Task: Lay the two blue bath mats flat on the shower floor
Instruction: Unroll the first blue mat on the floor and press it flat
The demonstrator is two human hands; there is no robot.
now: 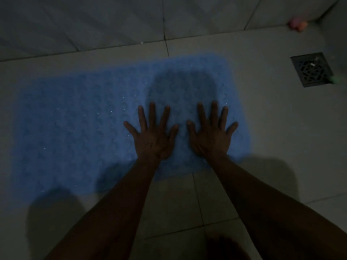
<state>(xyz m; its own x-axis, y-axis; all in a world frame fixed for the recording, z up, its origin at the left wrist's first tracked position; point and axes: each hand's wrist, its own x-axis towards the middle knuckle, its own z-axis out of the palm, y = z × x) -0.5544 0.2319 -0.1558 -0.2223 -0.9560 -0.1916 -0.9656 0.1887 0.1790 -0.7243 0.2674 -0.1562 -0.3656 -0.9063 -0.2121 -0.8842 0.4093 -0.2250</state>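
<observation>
I read this as pressing down the one blue mat I can see, lying left of the floor drain on the shower floor, left hand and right hand splayed flat on its drain-side end, so next I'd fetch the second mat, not in view.

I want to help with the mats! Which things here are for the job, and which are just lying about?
For the job:
blue bath mat, flat on the floor tiles
left hand and right hand, fingers spread, pressing on it

Just lying about:
floor drain
small pink and orange things in the corner, too blurred to name
</observation>
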